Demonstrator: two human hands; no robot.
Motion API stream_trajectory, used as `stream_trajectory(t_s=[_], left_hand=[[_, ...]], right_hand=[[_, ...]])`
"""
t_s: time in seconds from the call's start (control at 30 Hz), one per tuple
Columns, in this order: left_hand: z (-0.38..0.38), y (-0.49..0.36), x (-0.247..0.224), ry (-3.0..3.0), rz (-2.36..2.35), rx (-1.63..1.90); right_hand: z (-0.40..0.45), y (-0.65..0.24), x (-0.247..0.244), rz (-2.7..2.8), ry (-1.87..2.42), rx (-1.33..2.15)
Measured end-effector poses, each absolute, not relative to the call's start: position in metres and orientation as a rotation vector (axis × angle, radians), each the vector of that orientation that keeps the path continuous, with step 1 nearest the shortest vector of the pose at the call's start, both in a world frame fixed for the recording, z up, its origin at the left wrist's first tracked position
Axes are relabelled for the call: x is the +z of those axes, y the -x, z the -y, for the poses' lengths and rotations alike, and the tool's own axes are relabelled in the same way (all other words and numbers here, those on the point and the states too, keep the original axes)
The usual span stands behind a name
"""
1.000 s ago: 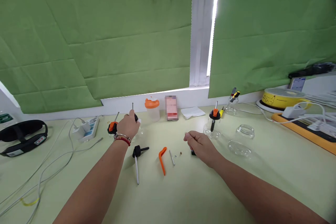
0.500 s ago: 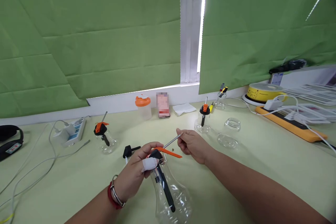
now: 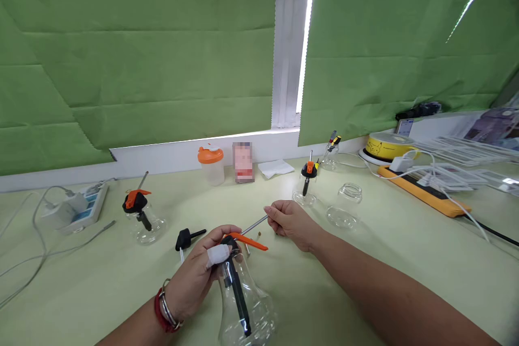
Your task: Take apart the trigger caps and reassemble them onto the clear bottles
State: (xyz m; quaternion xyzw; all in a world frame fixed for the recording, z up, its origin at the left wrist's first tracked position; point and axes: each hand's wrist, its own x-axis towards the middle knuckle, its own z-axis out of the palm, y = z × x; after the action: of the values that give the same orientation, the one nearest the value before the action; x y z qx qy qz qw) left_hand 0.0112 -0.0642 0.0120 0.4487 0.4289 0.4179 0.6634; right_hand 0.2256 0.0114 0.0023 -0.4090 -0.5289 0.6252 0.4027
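Pale green counter [image 3: 365, 281] beneath green blinds [image 3: 141, 54], our left hand [image 3: 198, 275] grip clenched on a clear spray bottle [image 3: 243, 308], our right hand [image 3: 290, 221] grip pinching its metal rod [image 3: 253, 224], spare bottles nearby.

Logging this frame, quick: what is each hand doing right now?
Left hand: closed around the neck of the clear bottle, at its black cap.
Right hand: pinching the metal rod.

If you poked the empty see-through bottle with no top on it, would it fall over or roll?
The clear bottle looks like thin plastic with nothing inside, so it is probably light and would likely slide easily on the smooth table. Its base is wider than its neck, so tipping seems unlikely. Knocked over, its round body might roll.
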Motion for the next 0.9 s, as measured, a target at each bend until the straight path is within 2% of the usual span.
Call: stream_trajectory(t_s=[0.27,0.47,0.6,0.77,0.9], left_hand=[[0.0600,-0.0070,0.0108,-1.001,-0.928,0.990],[0.0603,-0.0063,0.0086,-0.991,-0.963,0.986],[0.0607,-0.0063,0.0090,-0.998,-0.965,0.986],[0.0593,-0.0066,0.0105,-0.991,-0.977,0.988],[0.0590,-0.0073,0.0100,-1.003,-0.986,0.993]], right_hand=[[-0.0135,-0.2300,0.0038,1.409,0.850,1.546],[-0.0156,-0.2285,0.0049,1.375,1.008,1.515],[-0.0159,-0.2292,0.0040,1.368,0.889,1.563],[-0.0169,-0.2318,0.0021,1.467,1.030,1.587],[-0.0169,-0.2330,0.0030,1.457,0.944,1.604]])
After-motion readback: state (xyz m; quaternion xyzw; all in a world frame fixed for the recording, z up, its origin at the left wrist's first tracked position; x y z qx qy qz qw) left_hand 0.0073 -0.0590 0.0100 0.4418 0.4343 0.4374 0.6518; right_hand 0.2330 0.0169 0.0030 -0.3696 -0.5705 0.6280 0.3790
